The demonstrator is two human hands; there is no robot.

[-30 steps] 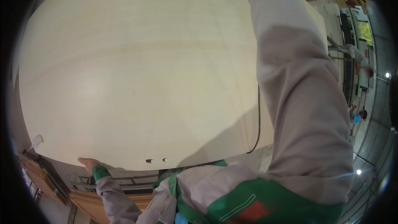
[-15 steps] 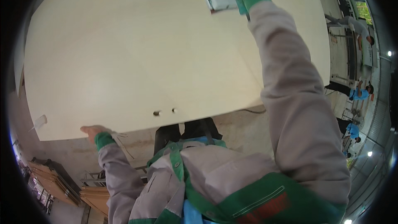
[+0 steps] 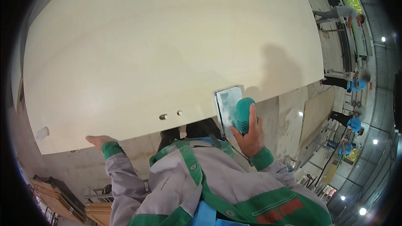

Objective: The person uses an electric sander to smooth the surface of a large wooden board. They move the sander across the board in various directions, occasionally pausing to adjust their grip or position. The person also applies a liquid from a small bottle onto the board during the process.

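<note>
A large pale board (image 3: 125,50) spreads across most of the view. My right hand (image 3: 252,136) wraps round the green body of an electric sheet sander (image 3: 244,115). Its flat, dust-whitened rectangular base overlaps the board's near edge, right of my torso. Whether the base presses flat there, I cannot tell. At the near left edge, my left hand (image 3: 100,141) rests with its visible fingers stretched out; part of it is hidden. Two small holes (image 3: 163,117) sit near the edge between my hands. A small whitish piece (image 3: 42,133) lies at the board's left corner.
Stacked brown panels (image 3: 56,199) stand at the lower left. Beyond the board's right end, several people work, one person (image 3: 345,12) bending over a bench. Another panel (image 3: 320,106) is at the right. A dark cord (image 3: 240,155) hangs near my right wrist.
My right hand has brought the sander from the board's far side back to its near edge. My left hand stays at the near left edge. The view has shifted slightly.
</note>
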